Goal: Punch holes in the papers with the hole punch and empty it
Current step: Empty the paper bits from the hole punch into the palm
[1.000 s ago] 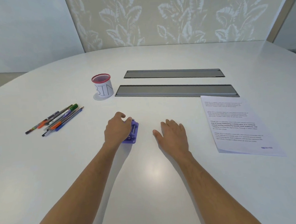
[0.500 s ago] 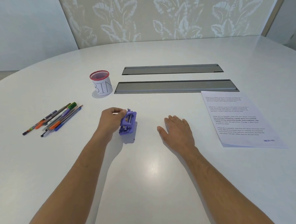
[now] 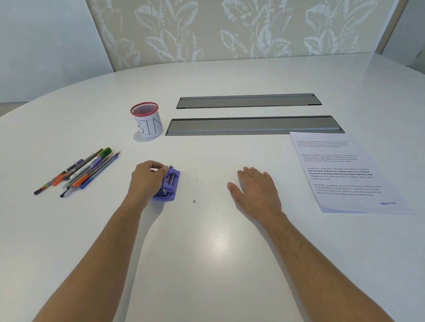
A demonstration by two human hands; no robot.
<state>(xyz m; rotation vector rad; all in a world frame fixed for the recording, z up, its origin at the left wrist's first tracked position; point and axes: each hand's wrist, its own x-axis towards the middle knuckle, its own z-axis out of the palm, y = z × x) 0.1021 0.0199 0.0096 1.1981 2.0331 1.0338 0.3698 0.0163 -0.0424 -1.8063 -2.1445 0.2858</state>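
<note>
A small purple hole punch [image 3: 168, 186] is tipped on its side on the white table, its underside facing right. My left hand [image 3: 147, 179] grips it from the left, fingers curled over its top end. My right hand [image 3: 256, 190] lies flat on the table, fingers apart, holding nothing, between the punch and the papers. The stack of printed papers [image 3: 342, 173] lies at the right. A cup with a red mesh rim, labelled BIN [image 3: 147, 122], stands behind the punch. Two tiny paper bits [image 3: 194, 201] lie on the table right of the punch.
Several pens and pencils [image 3: 81, 174] lie in a loose bundle at the left. Two long grey cable-slot covers [image 3: 251, 125] run across the middle of the table, behind the hands. A leaf-patterned wall panel stands past the table's far edge.
My left hand has tipped the hole punch from flat onto its side. Tiny paper bits now lie on the table to its right. My right hand has stayed flat.
</note>
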